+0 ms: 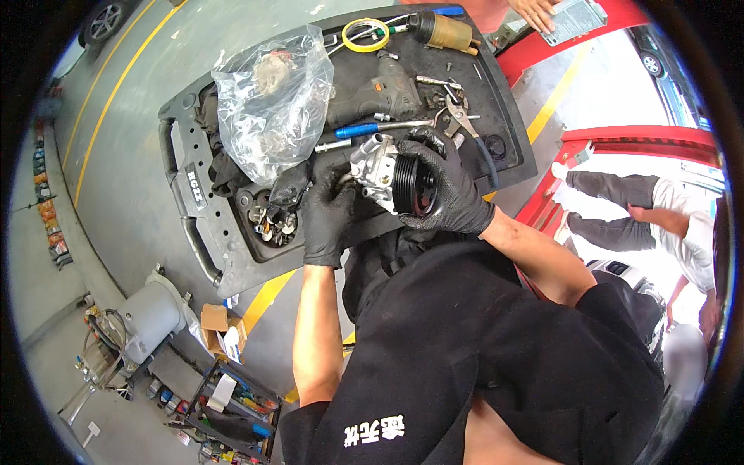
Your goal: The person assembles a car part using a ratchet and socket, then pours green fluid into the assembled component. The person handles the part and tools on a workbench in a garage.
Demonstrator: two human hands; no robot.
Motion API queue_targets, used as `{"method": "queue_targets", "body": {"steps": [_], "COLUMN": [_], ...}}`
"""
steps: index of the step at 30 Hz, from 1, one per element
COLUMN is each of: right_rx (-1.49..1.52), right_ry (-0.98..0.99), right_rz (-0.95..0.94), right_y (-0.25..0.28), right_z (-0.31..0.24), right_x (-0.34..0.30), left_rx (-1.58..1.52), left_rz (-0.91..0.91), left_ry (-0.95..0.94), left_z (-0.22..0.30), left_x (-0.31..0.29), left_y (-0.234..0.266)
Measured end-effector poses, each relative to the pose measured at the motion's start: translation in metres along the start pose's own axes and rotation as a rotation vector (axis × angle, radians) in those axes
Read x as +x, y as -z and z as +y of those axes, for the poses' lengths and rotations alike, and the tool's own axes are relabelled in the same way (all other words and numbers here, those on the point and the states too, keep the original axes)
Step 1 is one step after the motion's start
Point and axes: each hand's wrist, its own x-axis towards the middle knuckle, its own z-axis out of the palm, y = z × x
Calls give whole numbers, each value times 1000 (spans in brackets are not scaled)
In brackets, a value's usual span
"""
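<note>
Above the near edge of a black tool cart top (508, 147), I hold a silver metal pump (375, 172) with a black ribbed pulley (411, 186). My right hand (451, 186), in a black glove, is closed around the pulley side, its fingers over the rim. My left hand (325, 217), gloved too, is closed at the pump's left end, its fingertips against a short fitting there. Part of that grip is hidden by the glove. Just beyond the pump lie a blue-handled ratchet (380, 129) and a steel socket (333, 146).
A clear plastic bag (271, 108) lies at the cart's left, beside a power tool (380, 93). Pliers (465, 124), yellow tape (366, 36) and a canister (446, 32) lie farther back. Loose bolts (271, 225) fill a recess. Another person's hand (535, 12) is at top right.
</note>
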Motion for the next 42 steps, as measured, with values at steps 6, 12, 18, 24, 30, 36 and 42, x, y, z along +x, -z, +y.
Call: {"method": "queue_targets", "body": {"steps": [6,12,18,24,30,36,42], "right_rx": [9,-18,3,-5,38,87,67], "right_ry": [10,-4,-7,-8,8,30,9], "right_rz": [25,19,7,12,26,20,15], "right_y": [1,5,5,3,5,5,9], "right_z": [-3,-3,1,4,9,9,5], "right_x": [1,0,-1,-5,-5,-4,-3], "left_rx": [-334,-561,-225,139,378,347,-1], "left_rz": [203,344,-120,-34,30,161,411], "left_ry": [-92,-13,102,-200,-187,-185,-366], "left_z": [15,22,15,-7,3,-16,9], "left_x": [-2,-1,-7,-3,0,-14,-26], "left_y": [16,27,13,-22,-28,-29,7]}}
